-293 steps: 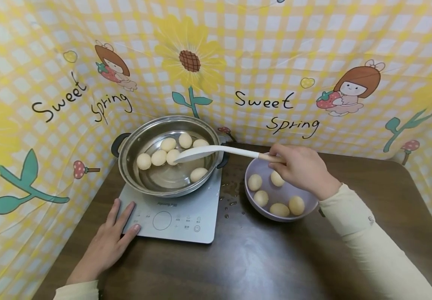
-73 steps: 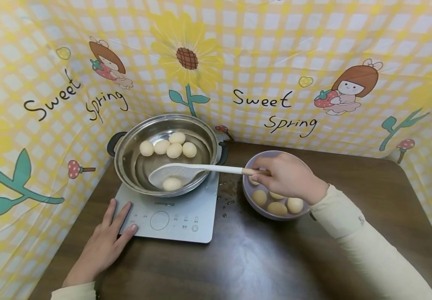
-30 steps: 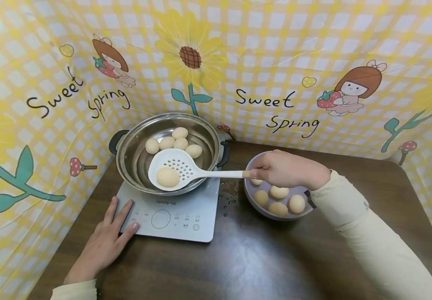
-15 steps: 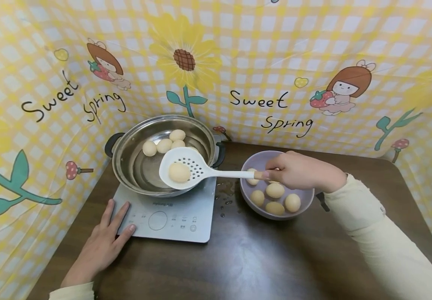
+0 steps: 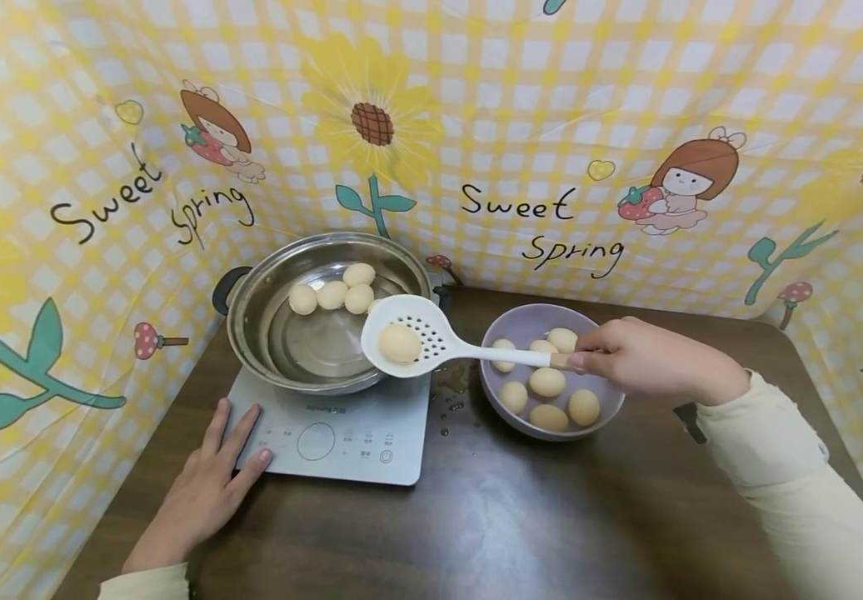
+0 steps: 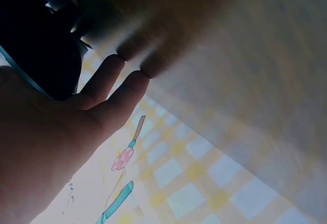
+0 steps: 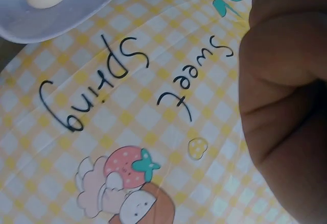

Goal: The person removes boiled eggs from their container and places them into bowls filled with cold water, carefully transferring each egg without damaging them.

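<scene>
A brown table bears a cooktop, a purple bowl and, between them, water drops

Slotted spoon: white, with a wooden handle end held by the right grip; its perforated head is over the pot's right rim, its handle across the bowl.
Scooped egg: pale beige, lying in the spoon beside the holes.
Pot: round, steel, upright on the cooker.
Pot eggs: four clustered toward the back, another mostly hidden by the spoon.
Bowl: lilac, upright, right of the cooker.
Bowl eggs: seven visible.
Cooker: white, flat; the left grip rests at its left edge.
</scene>
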Available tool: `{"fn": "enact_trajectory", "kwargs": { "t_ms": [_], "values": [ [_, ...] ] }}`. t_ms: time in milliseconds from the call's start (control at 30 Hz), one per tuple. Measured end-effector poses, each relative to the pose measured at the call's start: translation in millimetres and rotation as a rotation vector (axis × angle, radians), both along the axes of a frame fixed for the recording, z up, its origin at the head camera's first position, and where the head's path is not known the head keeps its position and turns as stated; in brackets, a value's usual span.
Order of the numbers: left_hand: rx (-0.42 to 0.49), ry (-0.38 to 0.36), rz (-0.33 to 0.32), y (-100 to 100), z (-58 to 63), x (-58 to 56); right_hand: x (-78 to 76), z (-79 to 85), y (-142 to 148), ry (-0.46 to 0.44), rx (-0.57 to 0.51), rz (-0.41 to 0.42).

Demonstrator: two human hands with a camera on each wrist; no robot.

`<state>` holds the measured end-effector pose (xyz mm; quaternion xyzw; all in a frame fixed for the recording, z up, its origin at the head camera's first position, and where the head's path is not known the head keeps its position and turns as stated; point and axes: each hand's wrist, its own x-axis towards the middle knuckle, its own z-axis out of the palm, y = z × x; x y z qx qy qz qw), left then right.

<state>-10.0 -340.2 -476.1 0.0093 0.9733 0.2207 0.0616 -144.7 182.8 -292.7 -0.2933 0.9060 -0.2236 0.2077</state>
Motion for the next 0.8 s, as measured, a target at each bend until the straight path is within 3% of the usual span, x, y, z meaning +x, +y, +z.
{"fn": "enact_trajectory", "kwargs": {
  "t_ms": [267,800],
  "values": [
    [-0.001,0.003,-0.003,-1,1.4,-0.8,7.4,-6.6,26,-0.138,-0.041,-0.099],
    [-0.018,-0.010,-0.001,1,3.8,-1.4,27.5,-23.0,70,-0.201,-0.098,-0.194]
  ]
}}
